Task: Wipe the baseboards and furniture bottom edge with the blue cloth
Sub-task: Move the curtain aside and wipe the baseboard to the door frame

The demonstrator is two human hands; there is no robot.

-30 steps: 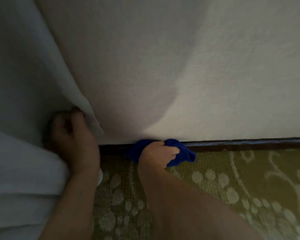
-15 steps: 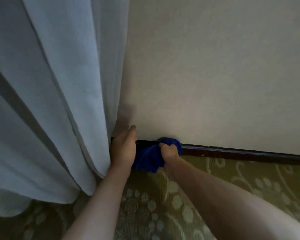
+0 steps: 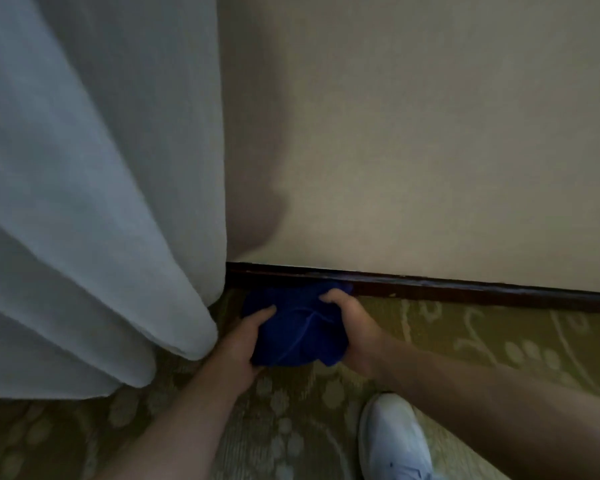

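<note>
Now both hands hold the blue cloth [image 3: 297, 329] at the baseboard [image 3: 465, 287]: the left hand [image 3: 243, 344] has left the curtain [image 3: 101, 202], the right hand [image 3: 352, 327] keeps its grip.

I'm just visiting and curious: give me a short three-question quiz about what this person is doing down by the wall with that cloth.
1. True or false: both the left hand and the right hand grip the bunched deep-blue cloth.
2. Which hangs left of the cloth? A) pale grey curtain B) a wooden chair C) a metal bucket
3. Fill in: the cloth's far edge meets the dark wooden ______ at the foot of the beige wall, above the green patterned carpet.

Key: 1 true; 2 A; 3 baseboard.
</note>
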